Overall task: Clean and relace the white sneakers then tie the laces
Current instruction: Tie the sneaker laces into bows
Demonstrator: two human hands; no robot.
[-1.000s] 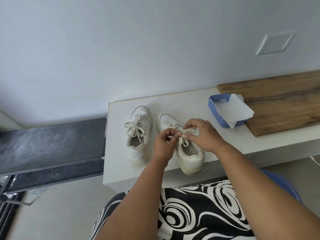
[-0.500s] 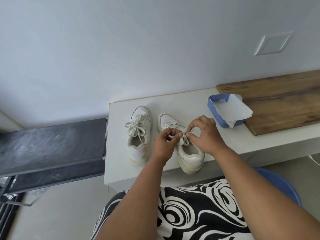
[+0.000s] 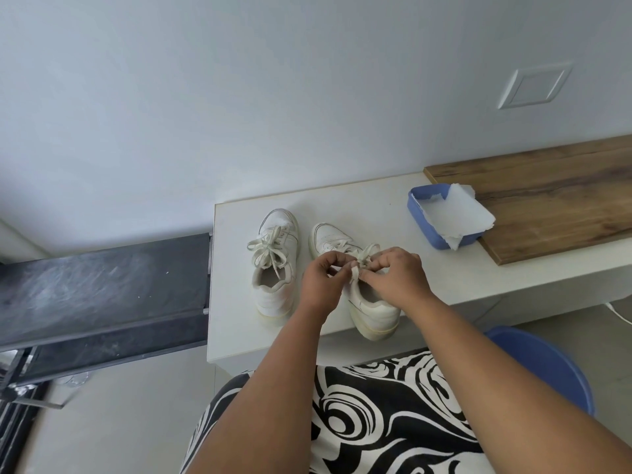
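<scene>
Two white sneakers stand side by side on a white table (image 3: 236, 323), toes pointing away from me. The left sneaker (image 3: 275, 265) has its lace tied in a bow over the tongue. Over the right sneaker (image 3: 372, 311), both my hands pinch its lace (image 3: 364, 256). My left hand (image 3: 321, 280) holds one strand at the tongue, and my right hand (image 3: 396, 277) grips the other strand beside it. A loop of lace sticks up between my fingers. My hands hide the middle of this shoe.
A blue tray (image 3: 419, 213) lined with torn white paper sits to the right, partly on a wooden board (image 3: 554, 193). A dark bench (image 3: 102, 295) adjoins the table's left edge. A blue chair seat (image 3: 547, 367) shows under my right arm.
My right hand has shifted slightly down and toward me along the lace, and a loop now stands up between my hands. The left hand has stayed almost still. Neither sneaker has moved.
</scene>
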